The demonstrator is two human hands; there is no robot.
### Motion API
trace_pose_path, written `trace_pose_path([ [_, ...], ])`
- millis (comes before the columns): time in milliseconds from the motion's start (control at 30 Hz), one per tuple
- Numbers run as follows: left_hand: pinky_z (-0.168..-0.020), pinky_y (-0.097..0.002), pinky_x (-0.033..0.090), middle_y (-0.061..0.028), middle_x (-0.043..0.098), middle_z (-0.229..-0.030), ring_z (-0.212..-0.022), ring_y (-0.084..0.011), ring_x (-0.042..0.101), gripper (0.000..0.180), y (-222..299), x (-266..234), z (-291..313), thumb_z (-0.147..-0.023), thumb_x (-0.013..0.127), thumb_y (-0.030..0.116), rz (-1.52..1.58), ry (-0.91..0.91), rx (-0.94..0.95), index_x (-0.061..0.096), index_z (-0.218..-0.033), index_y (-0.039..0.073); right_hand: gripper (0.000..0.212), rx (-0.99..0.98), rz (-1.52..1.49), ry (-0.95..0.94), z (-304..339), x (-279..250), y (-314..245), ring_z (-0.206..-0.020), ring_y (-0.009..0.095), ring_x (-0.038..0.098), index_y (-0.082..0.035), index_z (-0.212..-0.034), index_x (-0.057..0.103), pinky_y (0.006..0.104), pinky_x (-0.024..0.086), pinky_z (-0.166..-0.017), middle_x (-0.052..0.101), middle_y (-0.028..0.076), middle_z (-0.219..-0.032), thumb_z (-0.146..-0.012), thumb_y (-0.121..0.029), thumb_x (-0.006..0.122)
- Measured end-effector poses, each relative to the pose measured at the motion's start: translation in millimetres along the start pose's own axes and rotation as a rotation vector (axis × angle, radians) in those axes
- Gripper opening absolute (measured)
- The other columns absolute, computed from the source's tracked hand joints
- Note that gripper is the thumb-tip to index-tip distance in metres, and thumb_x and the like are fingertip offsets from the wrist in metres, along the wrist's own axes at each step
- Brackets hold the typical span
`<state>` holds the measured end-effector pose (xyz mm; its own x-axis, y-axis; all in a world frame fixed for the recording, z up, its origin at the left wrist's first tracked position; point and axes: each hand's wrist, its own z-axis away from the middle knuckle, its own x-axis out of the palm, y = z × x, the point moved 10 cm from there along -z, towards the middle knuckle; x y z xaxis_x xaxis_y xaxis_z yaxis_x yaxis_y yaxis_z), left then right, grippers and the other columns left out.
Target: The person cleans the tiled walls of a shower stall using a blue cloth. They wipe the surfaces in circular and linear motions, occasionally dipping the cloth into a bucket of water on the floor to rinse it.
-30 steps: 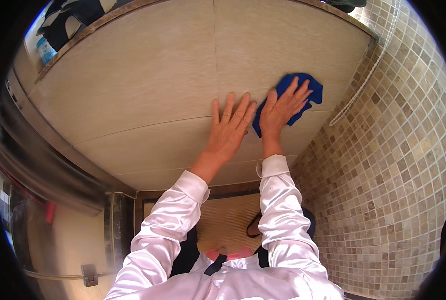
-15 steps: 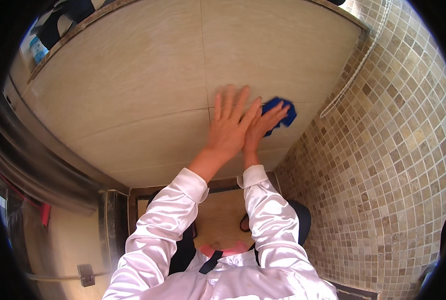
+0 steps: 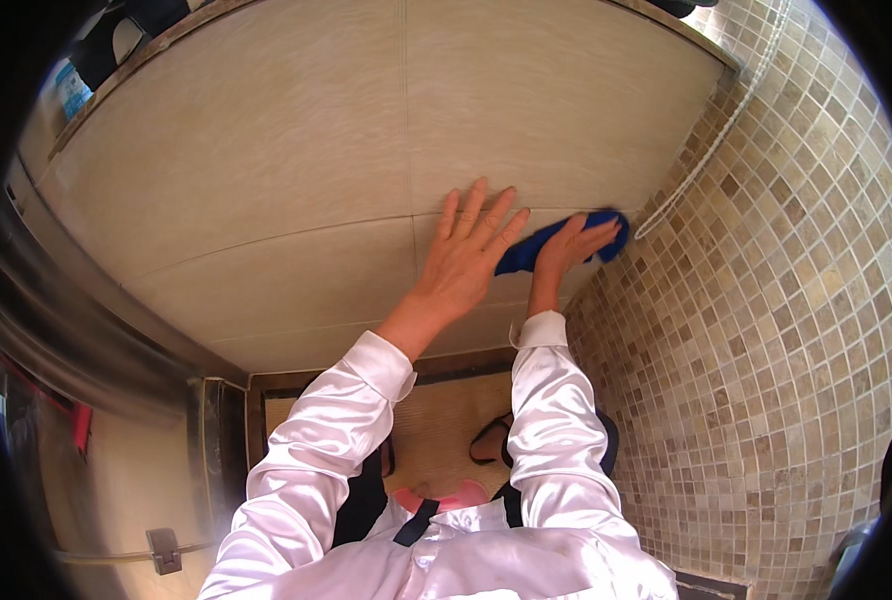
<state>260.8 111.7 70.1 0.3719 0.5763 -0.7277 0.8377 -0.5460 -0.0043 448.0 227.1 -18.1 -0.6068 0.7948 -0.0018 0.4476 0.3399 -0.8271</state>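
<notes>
My left hand [image 3: 458,260] lies on the large beige wall tiles [image 3: 296,170], its fingers spread and holding nothing. To its right, my right hand [image 3: 560,254] presses a dark blue cloth [image 3: 522,256] against the same surface, close to the corner with the mosaic wall. The cloth is stretched out sideways, showing on both sides of the hand; the part beneath the palm is hidden. Both arms wear shiny white sleeves.
A mosaic-tiled wall [image 3: 726,330] rises on the right, with a white beaded cord [image 3: 721,145] hanging along it. Dark objects and a blue-and-white item [image 3: 72,91] stand beyond the ledge [image 3: 156,50] at upper left. A shiny metallic panel [image 3: 86,320] is at left.
My right hand has slid to the right with the blue cloth, away from my left hand and nearer the corner. More of the cloth shows. The left hand has stayed nearly in place.
</notes>
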Motion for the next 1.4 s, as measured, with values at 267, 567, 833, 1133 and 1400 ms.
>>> trace_pose_path([
  [267,-0.12,-0.0581,0.016,-0.0113,0.03,-0.16,-0.149,-0.0415,0.02,0.078,7,4,-3,-0.078,0.062,-0.006,-0.03,0.012,-0.037,0.043,-0.149,0.017,0.083,0.181,-0.048,0.002,25,3,31,-0.15,0.046,0.002,0.008,-0.154,0.005,0.0527,0.005,-0.121,0.002,0.03,-0.162,-0.104,-0.054,0.028],
  [567,-0.112,-0.0495,0.031,-0.0175,0.043,-0.15,-0.136,-0.0362,0.042,0.071,12,-15,-23,-0.079,0.061,-0.005,0.118,0.275,-0.039,0.047,-0.146,0.014,0.076,-0.267,0.047,-0.162,-13,12,-107,-0.149,0.05,0.005,0.0,-0.157,0.011,0.0583,0.007,-0.118,0.006,0.028,-0.163,-0.102,-0.044,0.041],
  [833,-0.107,-0.0482,0.035,-0.0182,0.05,-0.142,-0.126,-0.0352,0.049,0.07,9,-32,-28,-0.079,0.061,-0.005,0.149,0.273,0.006,0.047,-0.146,0.011,0.067,-0.513,0.058,-0.158,-35,2,-129,-0.15,0.046,0.006,-0.006,-0.156,0.025,0.0585,0.005,-0.118,0.012,0.021,-0.164,-0.103,-0.044,0.041],
  [1133,-0.104,-0.0446,0.039,-0.0166,0.05,-0.14,-0.122,-0.0359,0.05,0.072,0,-46,-26,-0.079,0.062,-0.007,0.312,0.253,-0.027,0.044,-0.147,0.008,0.065,-0.284,-0.014,0.107,-99,-18,-98,-0.146,0.049,0.018,-0.002,-0.154,0.024,0.0571,0.017,-0.117,0.018,0.028,-0.16,-0.104,-0.039,0.041],
  [1400,-0.108,-0.0447,0.038,-0.0173,0.051,-0.14,-0.125,-0.037,0.05,0.079,-14,-45,-33,-0.075,0.062,-0.009,0.547,0.333,-0.114,0.04,-0.149,0.009,0.065,-0.606,0.084,-0.159,1,21,-188,-0.148,0.049,0.011,-0.007,-0.156,0.025,0.0588,0.008,-0.118,0.017,0.024,-0.162,-0.103,-0.04,0.042],
])
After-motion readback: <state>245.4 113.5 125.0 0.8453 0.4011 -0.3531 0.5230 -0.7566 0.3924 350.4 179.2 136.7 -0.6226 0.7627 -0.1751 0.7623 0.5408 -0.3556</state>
